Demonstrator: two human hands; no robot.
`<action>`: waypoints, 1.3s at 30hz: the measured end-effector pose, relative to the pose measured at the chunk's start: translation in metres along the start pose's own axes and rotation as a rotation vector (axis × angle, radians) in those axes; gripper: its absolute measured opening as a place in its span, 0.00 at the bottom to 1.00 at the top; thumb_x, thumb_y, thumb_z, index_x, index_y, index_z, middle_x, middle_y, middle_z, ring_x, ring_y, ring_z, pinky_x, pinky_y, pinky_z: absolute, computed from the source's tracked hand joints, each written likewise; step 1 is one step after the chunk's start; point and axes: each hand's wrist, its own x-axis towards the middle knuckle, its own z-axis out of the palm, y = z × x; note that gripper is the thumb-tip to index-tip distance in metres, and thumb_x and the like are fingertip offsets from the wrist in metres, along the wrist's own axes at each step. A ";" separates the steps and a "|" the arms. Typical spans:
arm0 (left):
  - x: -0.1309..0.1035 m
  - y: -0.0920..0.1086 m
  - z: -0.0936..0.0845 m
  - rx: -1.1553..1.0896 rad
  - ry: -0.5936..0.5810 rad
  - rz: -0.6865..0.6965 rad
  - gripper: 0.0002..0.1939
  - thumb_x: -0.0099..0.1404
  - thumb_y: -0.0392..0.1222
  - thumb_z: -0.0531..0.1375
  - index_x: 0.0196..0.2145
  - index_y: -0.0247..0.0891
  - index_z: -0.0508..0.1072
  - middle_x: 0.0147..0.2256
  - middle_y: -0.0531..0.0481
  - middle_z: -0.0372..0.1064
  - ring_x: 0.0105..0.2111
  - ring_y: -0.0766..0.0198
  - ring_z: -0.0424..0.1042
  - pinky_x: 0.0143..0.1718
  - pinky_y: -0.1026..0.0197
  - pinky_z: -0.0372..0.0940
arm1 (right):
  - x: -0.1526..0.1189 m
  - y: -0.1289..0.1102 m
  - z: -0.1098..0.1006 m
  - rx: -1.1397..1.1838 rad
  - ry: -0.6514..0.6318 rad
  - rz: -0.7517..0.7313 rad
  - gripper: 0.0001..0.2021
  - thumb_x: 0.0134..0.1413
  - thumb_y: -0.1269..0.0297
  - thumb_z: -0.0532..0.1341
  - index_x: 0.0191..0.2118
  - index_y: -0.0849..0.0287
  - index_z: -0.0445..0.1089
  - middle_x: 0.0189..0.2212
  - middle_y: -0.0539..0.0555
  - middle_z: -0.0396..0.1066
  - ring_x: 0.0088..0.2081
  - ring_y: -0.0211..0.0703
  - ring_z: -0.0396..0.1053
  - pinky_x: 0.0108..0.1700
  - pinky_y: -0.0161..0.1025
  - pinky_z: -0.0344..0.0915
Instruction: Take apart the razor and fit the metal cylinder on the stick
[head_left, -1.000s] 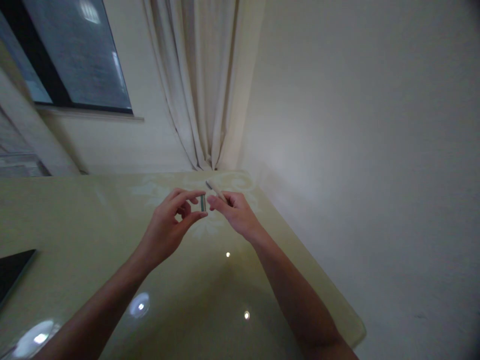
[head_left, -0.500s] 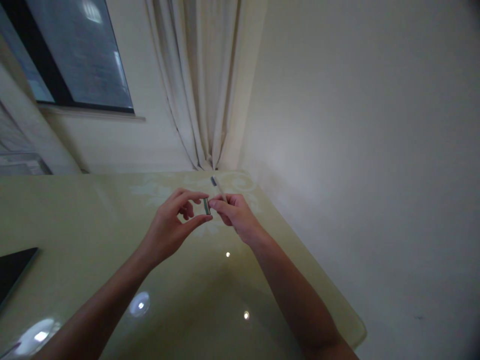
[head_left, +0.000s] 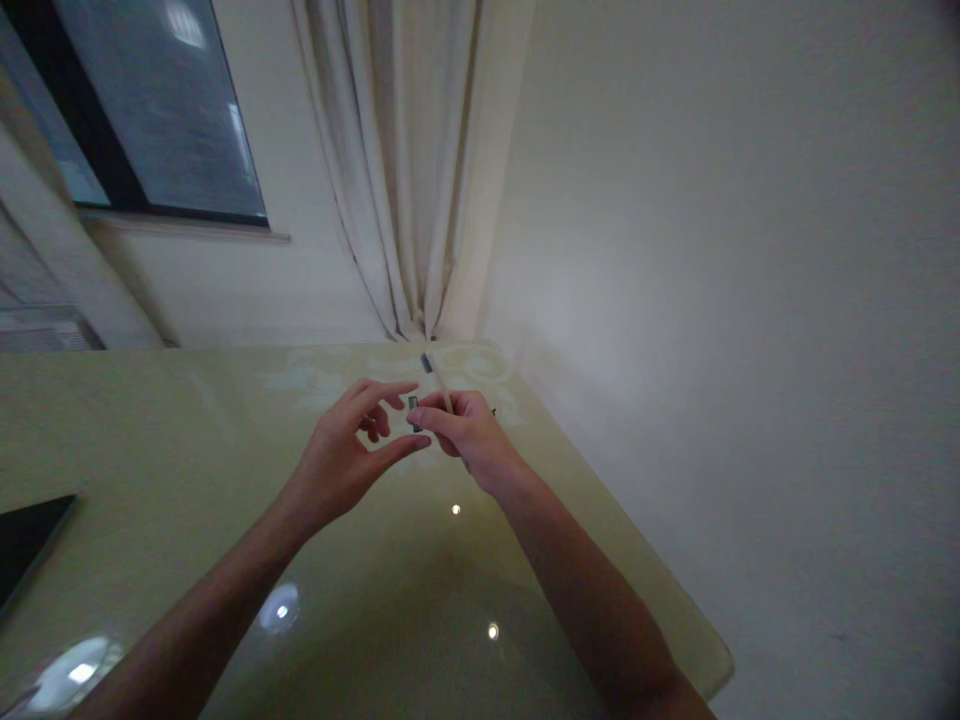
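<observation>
Between my hands is a small green-and-dark flat piece (head_left: 413, 402), pinched between the thumb and fingers of my right hand (head_left: 466, 430). That same hand also holds a thin pale brush (head_left: 437, 378) with dark bristles, its head pointing up and away. My left hand (head_left: 347, 445) is just to the left, thumb and index finger spread around the small piece with a gap at the fingertips. A small dark thing (head_left: 493, 412) shows just beyond my right hand; it is too small to name.
Both arms reach over a glossy pale green table (head_left: 360, 590). A dark flat object (head_left: 34, 530) lies at its left edge. Behind the table hang curtains (head_left: 405, 180) beside a window (head_left: 180, 110); a wall (head_left: 712, 300) runs along the right.
My left thumb and index finger have parted from the small piece, which now sits in my right hand's pinch. A small dark thing now shows beyond my right hand.
</observation>
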 end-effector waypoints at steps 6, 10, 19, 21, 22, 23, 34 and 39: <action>0.000 0.002 0.001 0.013 -0.018 0.007 0.20 0.64 0.48 0.72 0.53 0.45 0.80 0.38 0.53 0.68 0.29 0.69 0.66 0.31 0.64 0.68 | 0.001 0.004 0.000 -0.014 -0.067 -0.009 0.14 0.50 0.54 0.71 0.29 0.58 0.73 0.18 0.41 0.55 0.21 0.32 0.45 0.24 0.37 0.41; 0.001 0.002 -0.001 0.038 0.017 0.007 0.19 0.64 0.49 0.72 0.51 0.44 0.81 0.37 0.54 0.68 0.28 0.70 0.65 0.31 0.64 0.67 | 0.001 -0.003 -0.015 -0.218 -0.081 -0.106 0.18 0.59 0.46 0.67 0.36 0.59 0.75 0.21 0.43 0.55 0.23 0.34 0.50 0.26 0.36 0.45; 0.002 0.001 -0.004 0.047 0.044 -0.007 0.16 0.66 0.48 0.69 0.51 0.43 0.80 0.36 0.54 0.67 0.28 0.70 0.66 0.31 0.64 0.68 | -0.013 -0.024 -0.030 -0.707 -0.279 -0.294 0.23 0.76 0.49 0.51 0.36 0.59 0.74 0.30 0.50 0.69 0.34 0.39 0.65 0.39 0.37 0.57; 0.001 0.000 -0.004 0.050 0.037 0.000 0.17 0.66 0.48 0.70 0.51 0.43 0.80 0.35 0.54 0.67 0.28 0.69 0.66 0.31 0.64 0.68 | -0.013 -0.024 -0.028 -0.782 -0.245 -0.302 0.24 0.77 0.51 0.50 0.35 0.59 0.74 0.30 0.50 0.71 0.35 0.39 0.67 0.40 0.37 0.57; 0.001 0.000 -0.004 0.047 0.037 0.000 0.17 0.66 0.48 0.70 0.51 0.43 0.80 0.35 0.54 0.67 0.28 0.69 0.66 0.31 0.64 0.68 | -0.013 -0.024 -0.028 -0.812 -0.220 -0.301 0.24 0.77 0.52 0.51 0.34 0.60 0.74 0.30 0.50 0.70 0.34 0.39 0.67 0.39 0.37 0.56; 0.002 -0.001 -0.003 0.040 0.037 -0.002 0.17 0.66 0.48 0.70 0.51 0.42 0.80 0.36 0.53 0.67 0.28 0.69 0.67 0.30 0.64 0.68 | -0.013 -0.024 -0.029 -0.833 -0.200 -0.297 0.24 0.77 0.52 0.51 0.33 0.60 0.74 0.29 0.49 0.70 0.34 0.39 0.67 0.39 0.37 0.56; 0.000 -0.003 -0.002 0.023 0.019 0.015 0.18 0.68 0.45 0.67 0.54 0.42 0.79 0.35 0.53 0.71 0.28 0.69 0.67 0.33 0.64 0.68 | -0.013 -0.027 -0.034 -0.803 -0.253 -0.268 0.26 0.77 0.49 0.51 0.34 0.60 0.76 0.28 0.50 0.69 0.33 0.40 0.66 0.38 0.37 0.57; -0.001 -0.007 -0.003 0.032 0.035 -0.004 0.18 0.68 0.46 0.67 0.54 0.42 0.78 0.31 0.55 0.71 0.27 0.68 0.67 0.33 0.64 0.68 | -0.015 -0.030 -0.034 -0.781 -0.332 -0.241 0.26 0.76 0.48 0.51 0.36 0.60 0.77 0.29 0.49 0.69 0.33 0.39 0.66 0.38 0.37 0.57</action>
